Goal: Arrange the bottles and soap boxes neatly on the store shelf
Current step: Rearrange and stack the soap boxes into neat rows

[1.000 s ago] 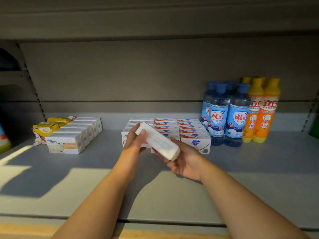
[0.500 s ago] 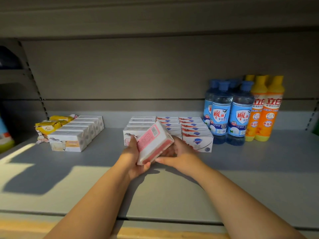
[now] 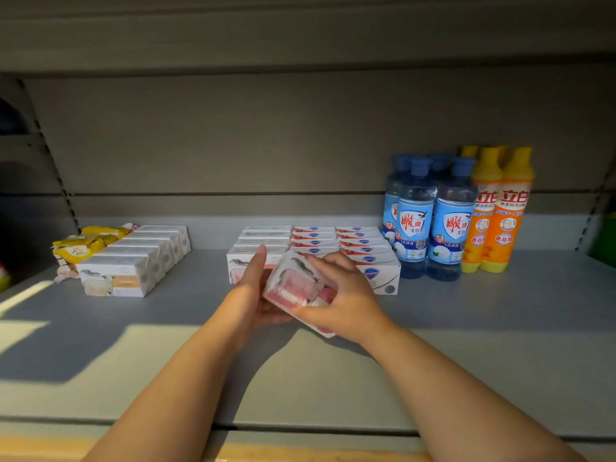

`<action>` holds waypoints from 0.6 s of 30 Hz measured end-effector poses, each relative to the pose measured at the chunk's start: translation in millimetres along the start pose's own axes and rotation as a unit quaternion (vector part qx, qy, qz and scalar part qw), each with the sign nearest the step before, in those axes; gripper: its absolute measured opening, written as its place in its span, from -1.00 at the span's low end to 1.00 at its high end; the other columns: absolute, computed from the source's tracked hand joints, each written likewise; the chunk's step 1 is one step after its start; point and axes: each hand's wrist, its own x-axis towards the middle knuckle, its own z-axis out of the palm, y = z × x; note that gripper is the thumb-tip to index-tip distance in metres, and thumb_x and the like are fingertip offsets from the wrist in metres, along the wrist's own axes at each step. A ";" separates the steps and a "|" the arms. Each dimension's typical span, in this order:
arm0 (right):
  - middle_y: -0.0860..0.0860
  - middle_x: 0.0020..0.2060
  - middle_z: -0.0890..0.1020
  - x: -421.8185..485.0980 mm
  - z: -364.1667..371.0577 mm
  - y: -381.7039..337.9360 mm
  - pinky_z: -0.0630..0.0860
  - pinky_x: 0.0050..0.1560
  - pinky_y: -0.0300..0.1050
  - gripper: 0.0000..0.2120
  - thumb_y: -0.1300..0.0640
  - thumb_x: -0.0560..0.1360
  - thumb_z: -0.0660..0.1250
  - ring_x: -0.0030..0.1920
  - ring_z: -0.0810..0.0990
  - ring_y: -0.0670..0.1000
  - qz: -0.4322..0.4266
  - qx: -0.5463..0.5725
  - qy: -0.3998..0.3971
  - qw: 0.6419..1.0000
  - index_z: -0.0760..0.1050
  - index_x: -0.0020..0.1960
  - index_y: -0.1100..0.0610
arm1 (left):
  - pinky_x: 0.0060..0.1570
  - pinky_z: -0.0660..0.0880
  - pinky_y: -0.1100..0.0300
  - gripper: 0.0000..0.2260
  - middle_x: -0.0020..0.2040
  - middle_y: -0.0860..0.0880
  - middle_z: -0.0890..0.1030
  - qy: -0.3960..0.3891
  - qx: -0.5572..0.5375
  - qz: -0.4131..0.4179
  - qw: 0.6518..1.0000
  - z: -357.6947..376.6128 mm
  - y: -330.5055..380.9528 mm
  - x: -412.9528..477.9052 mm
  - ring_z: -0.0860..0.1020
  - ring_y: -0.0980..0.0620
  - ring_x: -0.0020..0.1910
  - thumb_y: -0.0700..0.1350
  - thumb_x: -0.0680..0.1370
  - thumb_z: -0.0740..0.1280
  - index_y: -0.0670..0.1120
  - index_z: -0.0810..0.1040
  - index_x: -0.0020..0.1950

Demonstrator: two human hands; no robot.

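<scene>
A white and pink soap box [image 3: 293,286] is tilted just above the grey shelf [image 3: 483,328], held between both hands. My left hand [image 3: 251,291] supports its left side with fingers pointing up. My right hand [image 3: 343,295] curls over its top and right end. Directly behind it stand rows of white soap boxes [image 3: 263,243] and red-and-white soap boxes [image 3: 360,248]. Blue-labelled bottles [image 3: 430,225] and orange bottles [image 3: 496,211] stand upright at the right.
A second row of white soap boxes [image 3: 133,261] runs back at the left, with yellow packets [image 3: 83,245] beside it. The upper shelf's underside [image 3: 300,35] hangs low overhead. A green object [image 3: 605,238] sits at the far right edge.
Both hands turned the soap box over, from its white side to its pink barcode side to its printed face. My right hand moved from under the box to over its top.
</scene>
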 end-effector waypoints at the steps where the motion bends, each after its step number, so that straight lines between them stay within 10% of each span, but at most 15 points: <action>1: -0.31 -0.04 0.39 -0.5 1.9 0.4 0.32 0.10 -0.51 -0.23 -0.04 0.12 0.53 0.05 0.41 -0.37 -0.030 -0.044 -0.010 0.999 0.45 0.32 -0.04 | -0.21 0.61 0.08 -0.47 -0.01 -0.15 0.69 -0.026 -0.013 0.006 1.000 -1.2 -0.5 0.2 0.66 -0.10 -0.02 0.30 0.51 0.13 -0.09 0.61 0.11; 4: -0.18 0.03 0.41 -0.7 4.4 3.3 0.43 0.15 -0.23 -0.22 -0.04 0.16 0.57 0.13 0.42 -0.15 -0.094 -0.145 -0.024 0.985 0.42 0.34 -0.04 | -0.24 0.58 0.15 -0.67 0.02 -0.13 0.68 -0.045 0.002 0.018 0.999 -2.4 -2.3 0.3 0.67 -0.04 -0.04 0.07 0.41 0.38 -0.06 0.63 0.09; 7: -0.22 0.07 0.39 -2.0 3.8 2.5 0.31 0.18 -0.42 -0.23 -0.06 0.18 0.58 0.15 0.38 -0.25 -0.077 -0.107 -0.022 0.991 0.41 0.35 -0.06 | -0.25 0.60 0.13 -0.75 0.01 -0.15 0.68 -0.023 -0.048 -0.011 0.999 -5.9 -5.1 1.0 0.67 -0.06 -0.07 -0.09 0.34 0.44 -0.08 0.67 0.00; 10: -0.27 0.11 0.41 -3.5 1.0 -1.9 0.28 0.11 -0.54 -0.41 0.00 0.34 0.50 0.13 0.37 -0.38 0.021 0.063 0.034 0.997 0.40 0.33 -0.05 | -0.16 0.62 0.03 -0.62 0.11 -0.20 0.64 -0.051 -0.170 -0.047 0.983 -12.3 -3.8 -0.3 0.65 -0.14 0.00 -0.08 0.40 0.38 -0.16 0.56 0.18; 13: -0.06 0.07 0.58 -0.2 -3.9 -6.0 0.56 -0.06 -0.25 -0.67 -0.02 0.47 0.37 -0.01 0.58 -0.12 0.199 0.220 0.022 0.955 0.46 0.21 0.01 | -0.07 0.62 -0.01 -0.60 0.17 -0.23 0.60 -0.069 -0.234 -0.064 0.968 -15.1 -2.0 -1.6 0.62 -0.17 0.09 -0.09 0.44 0.35 -0.20 0.51 0.24; 16: 0.03 -0.08 0.64 0.2 -5.2 -6.7 0.61 -0.34 -0.16 -0.80 0.10 0.44 0.43 -0.22 0.64 -0.04 0.270 0.227 -0.026 0.935 0.49 0.03 0.01 | -0.05 0.62 0.03 -0.57 0.13 -0.19 0.63 -0.068 -0.122 -0.024 0.990 -15.6 -1.1 -3.1 0.62 -0.12 0.07 -0.15 0.37 0.44 -0.17 0.52 0.23; 18: 0.02 0.02 0.64 -0.5 -7.0 -1.1 0.62 -0.14 -0.16 -0.61 0.28 0.34 0.50 -0.07 0.63 -0.09 0.203 0.241 -0.032 0.949 0.46 0.09 0.06 | -0.08 0.60 0.07 -0.54 0.06 -0.15 0.66 -0.073 -0.022 0.063 0.995 -21.3 -1.2 -2.7 0.64 -0.10 0.02 -0.30 0.27 0.51 -0.14 0.55 0.16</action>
